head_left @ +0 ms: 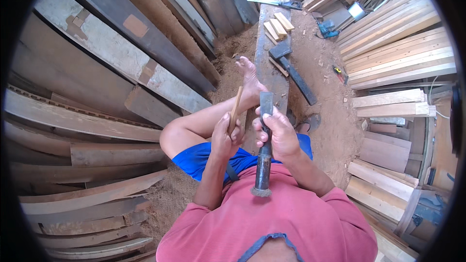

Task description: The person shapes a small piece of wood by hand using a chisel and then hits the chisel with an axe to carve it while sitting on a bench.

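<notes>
My left hand (228, 137) is closed around a thin strip of wood (236, 103), which points up and away from me. In my right hand (280, 133) is a wood chisel (263, 160). Its broad flat blade points away from me, and its dark handle with a frayed, mushroomed end lies toward my chest. Fingers and thumb wrap the chisel near where the blade meets the handle. The strip and the blade are side by side, apart from each other. Beyond both hands runs a narrow wooden bench (272, 80), on which my bare foot (250, 78) rests.
An axe-like tool (296, 73) with a dark handle lies across the bench. Past it are several short wood pieces (277, 28) and a handsaw (276, 3). A blue power tool (327, 28) sits on the dusty ground. Large planks (131, 68) line the left; stacked lumber (398, 53) fills the right.
</notes>
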The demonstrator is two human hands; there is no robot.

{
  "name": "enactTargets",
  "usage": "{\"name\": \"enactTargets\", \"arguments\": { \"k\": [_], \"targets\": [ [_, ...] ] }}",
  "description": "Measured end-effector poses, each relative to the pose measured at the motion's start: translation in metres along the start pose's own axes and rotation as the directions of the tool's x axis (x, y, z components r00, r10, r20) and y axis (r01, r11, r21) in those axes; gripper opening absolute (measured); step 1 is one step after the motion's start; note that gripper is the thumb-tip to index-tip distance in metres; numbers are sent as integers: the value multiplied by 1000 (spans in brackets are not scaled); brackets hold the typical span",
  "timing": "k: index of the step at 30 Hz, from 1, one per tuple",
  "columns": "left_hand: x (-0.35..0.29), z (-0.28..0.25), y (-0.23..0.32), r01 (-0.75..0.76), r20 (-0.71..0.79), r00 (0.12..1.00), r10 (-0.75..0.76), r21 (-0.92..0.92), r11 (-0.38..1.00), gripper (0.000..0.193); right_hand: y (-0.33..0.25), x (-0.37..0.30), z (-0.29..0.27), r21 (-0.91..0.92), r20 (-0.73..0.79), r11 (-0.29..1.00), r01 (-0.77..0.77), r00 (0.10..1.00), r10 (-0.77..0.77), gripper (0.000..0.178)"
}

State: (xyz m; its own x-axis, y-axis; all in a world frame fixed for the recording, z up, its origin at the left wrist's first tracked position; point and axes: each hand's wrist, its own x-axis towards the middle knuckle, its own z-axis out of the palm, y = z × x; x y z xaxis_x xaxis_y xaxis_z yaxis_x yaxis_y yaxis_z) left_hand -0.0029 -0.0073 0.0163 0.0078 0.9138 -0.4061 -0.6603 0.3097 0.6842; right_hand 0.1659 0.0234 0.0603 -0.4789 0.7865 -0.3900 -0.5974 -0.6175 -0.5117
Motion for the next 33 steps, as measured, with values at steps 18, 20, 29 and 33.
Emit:
{"name": "enactTargets", "arguments": {
  "k": [18, 20, 29, 33],
  "targets": [
    [20, 0, 7, -217, 155, 974, 165, 431, 876, 37, 29, -22, 39, -70, 122, 983, -168, 977, 176, 15],
    [13, 7, 5, -237, 124, 971, 202, 452, 860, 36, 24, -25, 39, -103, 132, 984, -144, 979, 157, 16],
    [-39, 10, -7, -203, 157, 976, 150, 415, 887, 43, -2, -47, 37, -61, 70, 990, 129, 990, -124, 16],
    [-54, -27, -35, 192, 43, 979, -200, 148, 970, 45, -33, -46, 30, -270, 100, 929, 252, 967, -233, 16]
  ]
}}
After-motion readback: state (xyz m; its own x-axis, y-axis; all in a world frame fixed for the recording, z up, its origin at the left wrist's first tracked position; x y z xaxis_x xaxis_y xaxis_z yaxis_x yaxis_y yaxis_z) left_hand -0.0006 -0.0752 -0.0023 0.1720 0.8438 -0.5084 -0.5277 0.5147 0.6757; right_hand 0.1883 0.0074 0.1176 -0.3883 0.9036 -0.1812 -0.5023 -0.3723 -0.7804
